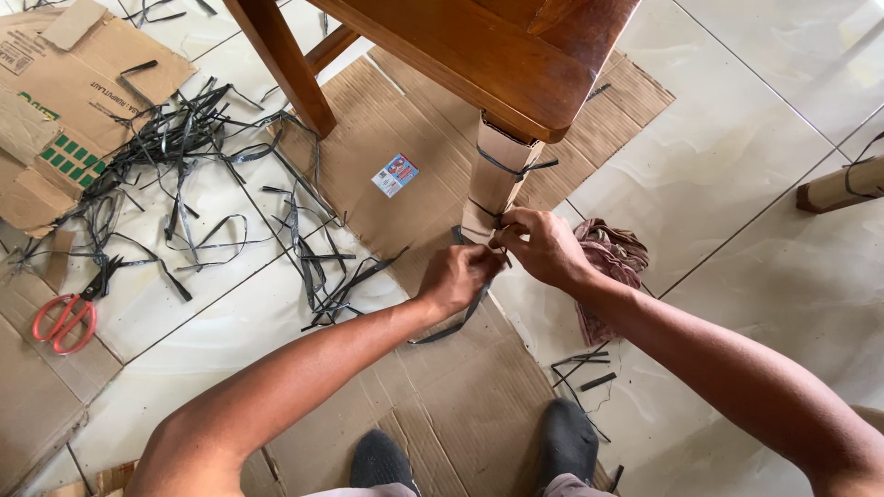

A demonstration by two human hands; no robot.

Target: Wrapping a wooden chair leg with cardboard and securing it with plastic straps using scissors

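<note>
Your left hand (463, 276) is clenched around a black plastic strap (458, 322) just left of the cardboard-wrapped table leg (497, 175); the strap's loose tail curves down from your fist and lies on the flat cardboard sheet (442, 405) under the leg. Your right hand (543, 244) is right beside it, fingertips pinched at the low end of the leg wrap, where the strap circles the cardboard. The two hands almost touch. Whether the right fingers grip the strap itself or only press the cardboard, you cannot tell from this view.

A second black strap (516, 167) is already tied higher up on the same wrap, its ends sticking out to the right. The leg belongs to a brown wooden table (497, 55) whose corner overhangs your hands; another bare leg (285, 64) stands farther left.

Just right of your right wrist a crumpled reddish cloth (608, 258) lies on the white floor tiles (737, 156). On the left, a tangle of black strap offcuts (203, 166) spreads over the tiles, with red-handled scissors (64, 317) at the left edge. A flattened cardboard box (64, 101) lies far left. A small printed sticker (394, 175) sits on the cardboard left of the wrapped leg. Your dark-socked feet (479, 451) rest near the bottom, and another wrapped leg end (838, 184) shows at the right edge.
</note>
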